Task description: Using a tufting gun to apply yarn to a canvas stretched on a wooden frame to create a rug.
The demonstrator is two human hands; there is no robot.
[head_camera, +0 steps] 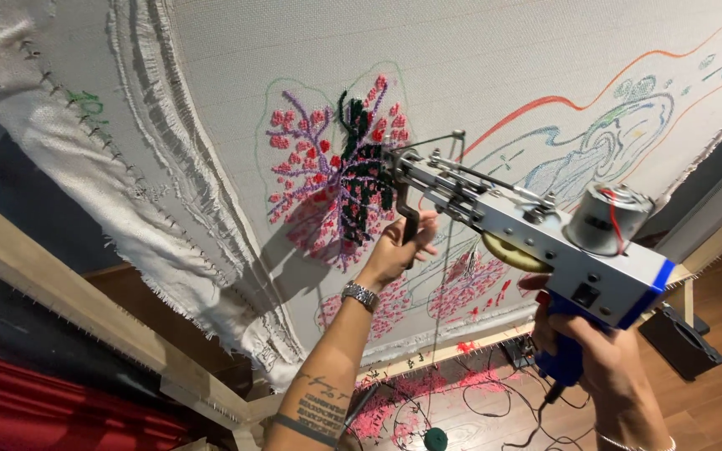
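Hands share one tool: our left hand (399, 246) is closed around the black front handle of the tufting gun (528, 230), and our right hand (599, 355) is wrapped tight on its blue rear grip. We press the gun's tip against the stretched cloth (478, 67), on the dark green patch of a pink and purple yarn flower (340, 163). Below, near the wooden frame (85, 309), yarn scraps (411, 401) litter the floor.
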